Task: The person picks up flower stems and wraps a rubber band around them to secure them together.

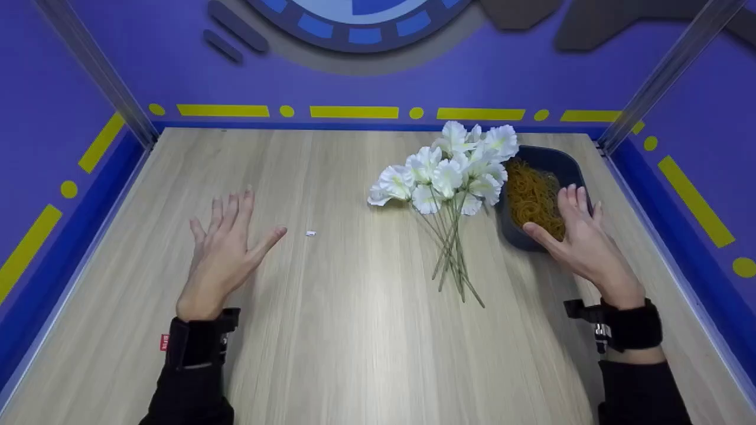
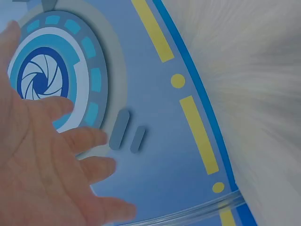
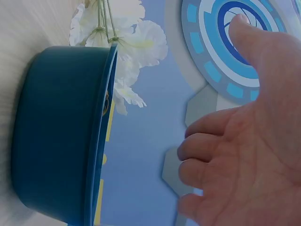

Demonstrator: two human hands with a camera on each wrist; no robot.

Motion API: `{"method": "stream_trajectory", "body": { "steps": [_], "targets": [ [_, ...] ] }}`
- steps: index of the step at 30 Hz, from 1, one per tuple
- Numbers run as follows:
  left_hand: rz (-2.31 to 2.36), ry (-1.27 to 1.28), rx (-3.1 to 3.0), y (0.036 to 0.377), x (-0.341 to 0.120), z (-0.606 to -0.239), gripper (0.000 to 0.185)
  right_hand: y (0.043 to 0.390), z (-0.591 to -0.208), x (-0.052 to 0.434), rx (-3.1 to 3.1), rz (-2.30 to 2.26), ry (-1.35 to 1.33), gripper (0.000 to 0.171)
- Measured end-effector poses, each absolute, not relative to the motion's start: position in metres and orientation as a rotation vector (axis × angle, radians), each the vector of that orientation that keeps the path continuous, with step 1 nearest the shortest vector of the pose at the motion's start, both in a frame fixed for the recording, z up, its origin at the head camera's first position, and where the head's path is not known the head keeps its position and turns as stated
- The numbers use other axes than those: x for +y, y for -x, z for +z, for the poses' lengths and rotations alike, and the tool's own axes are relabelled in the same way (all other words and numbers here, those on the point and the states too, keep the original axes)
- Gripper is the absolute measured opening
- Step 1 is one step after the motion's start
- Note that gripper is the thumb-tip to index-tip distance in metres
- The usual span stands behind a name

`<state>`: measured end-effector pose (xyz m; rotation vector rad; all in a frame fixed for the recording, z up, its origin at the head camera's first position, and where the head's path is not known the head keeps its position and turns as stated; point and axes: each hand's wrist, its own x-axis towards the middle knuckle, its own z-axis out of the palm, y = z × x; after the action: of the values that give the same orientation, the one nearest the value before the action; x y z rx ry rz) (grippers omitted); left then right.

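My left hand (image 1: 223, 254) hovers over the left side of the table, fingers straight and spread, holding nothing. Its palm (image 2: 42, 169) fills the left of the left wrist view. My right hand (image 1: 587, 245) is held above the near right part of a dark blue tub (image 1: 570, 162), fingers extended, also holding nothing. In the right wrist view the tub's side wall (image 3: 56, 132) stands apart from the fingers. Orange-brown stringy filler (image 1: 525, 195) lies in the tub. White artificial flowers (image 1: 447, 177) with thin green stems (image 1: 455, 254) lie left of the tub, some blossoms close to its rim.
A tiny white scrap (image 1: 310, 234) lies on the wooden table (image 1: 348, 330) near my left thumb. Purple-blue panels (image 1: 354, 88) with yellow marks wall in the back and both sides. Metal posts (image 1: 100, 71) stand at the back corners.
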<state>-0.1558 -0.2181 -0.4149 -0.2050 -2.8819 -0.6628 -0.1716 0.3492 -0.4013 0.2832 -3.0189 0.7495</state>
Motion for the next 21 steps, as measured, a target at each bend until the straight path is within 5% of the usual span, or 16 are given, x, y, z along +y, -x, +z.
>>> {"method": "stream_trajectory", "body": {
  "steps": [12,21],
  "targets": [
    [-1.787,0.336,-2.700,0.173,-0.216,-0.417,0.069,0.167,-0.408,0.322,-2.784,0.885,-0.387,0.086],
    [-2.331,0.164,-2.623,0.210,-0.171,-0.433,0.060,0.169,-0.427,0.296,-2.808,1.084,-0.444,0.074]
  ]
}}
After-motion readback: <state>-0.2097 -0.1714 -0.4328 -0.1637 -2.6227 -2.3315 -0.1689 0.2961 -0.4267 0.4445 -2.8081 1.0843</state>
